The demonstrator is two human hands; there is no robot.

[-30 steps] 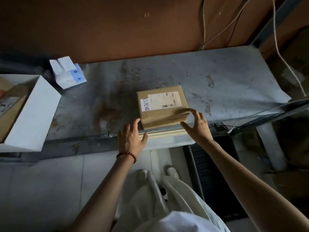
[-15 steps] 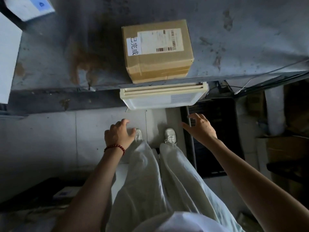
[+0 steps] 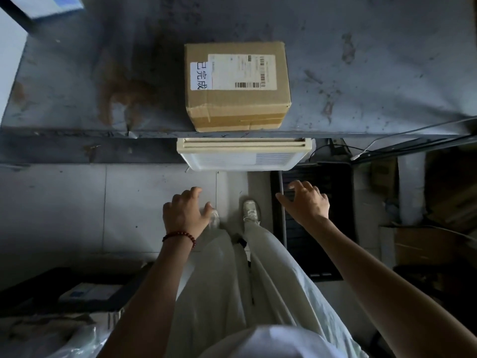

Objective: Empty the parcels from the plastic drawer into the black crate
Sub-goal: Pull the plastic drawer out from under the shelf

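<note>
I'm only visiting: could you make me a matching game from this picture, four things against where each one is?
1 cardboard box
2 plastic drawer
3 black crate
4 bead bracelet

a on the tiled floor
b around the wrist of the left hand
c on top of the grey table
d just below the table's front edge

Pairs: 1-c, 2-d, 3-a, 4-b

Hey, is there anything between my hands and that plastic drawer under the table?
Nothing visible. The left hand and the right hand hang empty just short of the drawer, with open air between. The box sits on the table above the drawer, out of the way.
</note>
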